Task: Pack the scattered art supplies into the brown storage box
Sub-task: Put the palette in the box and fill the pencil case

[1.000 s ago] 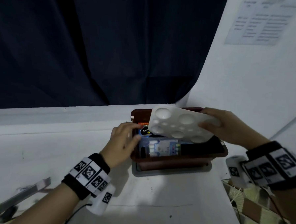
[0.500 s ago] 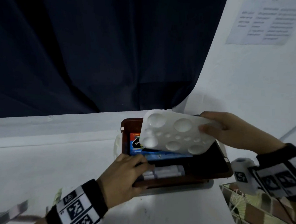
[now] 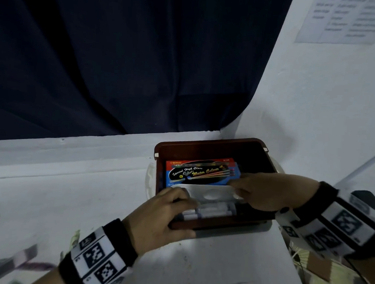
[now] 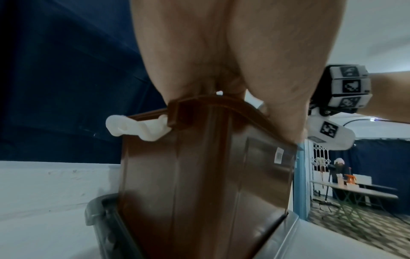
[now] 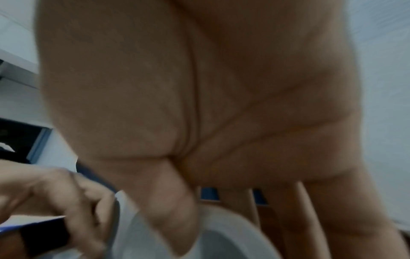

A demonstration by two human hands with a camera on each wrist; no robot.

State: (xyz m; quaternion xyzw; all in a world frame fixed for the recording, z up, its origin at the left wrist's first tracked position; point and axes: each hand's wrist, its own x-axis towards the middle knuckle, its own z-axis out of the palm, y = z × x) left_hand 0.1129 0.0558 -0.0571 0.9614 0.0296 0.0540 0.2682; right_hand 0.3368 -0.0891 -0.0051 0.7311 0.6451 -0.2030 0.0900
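The white paint palette (image 3: 210,194) is held inside the brown storage box (image 3: 214,143), near the worktop's far right corner, with the right hand (image 3: 266,192) pinching its right end. The box's front left rim is gripped by the left hand (image 3: 163,218), fingers curled over it. Round wells mark the palette; it seems tilted between a watercolour box (image 3: 202,172) and white tubes (image 3: 213,211).

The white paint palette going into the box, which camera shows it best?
The head view: the white paint palette lies in the brown box, held by the right hand. The right wrist view shows a blurred part of it; the left wrist view shows none.
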